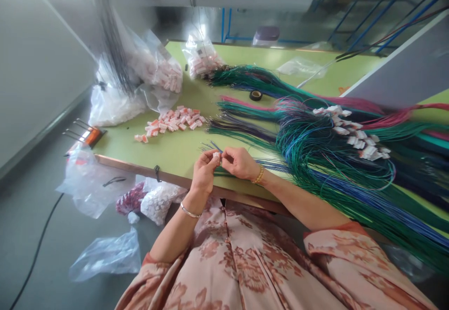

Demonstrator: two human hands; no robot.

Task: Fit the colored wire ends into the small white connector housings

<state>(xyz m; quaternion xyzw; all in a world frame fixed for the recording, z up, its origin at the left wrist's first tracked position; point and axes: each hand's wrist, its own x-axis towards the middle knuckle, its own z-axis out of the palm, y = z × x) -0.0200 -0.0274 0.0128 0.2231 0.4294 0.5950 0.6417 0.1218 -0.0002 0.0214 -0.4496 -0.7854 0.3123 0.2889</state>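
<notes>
My left hand [205, 169] pinches a small white connector [216, 157] over the near edge of the green table [175, 153]. My right hand [239, 162] is closed beside it, its fingers pinched on thin blue wires [213, 146] that run into the connector. A pile of loose white and red connectors [171, 122] lies on the table beyond my hands. Long bundles of green, blue and pink wires [315, 160] spread to the right, some ending in white connectors [354, 132].
Plastic bags of connectors [161, 69] stand at the far left of the table, another bag [201, 60] behind. A black tape roll [256, 95] lies mid-table. An orange tool [89, 135] sits at the left corner. Bags [105, 254] lie on the floor.
</notes>
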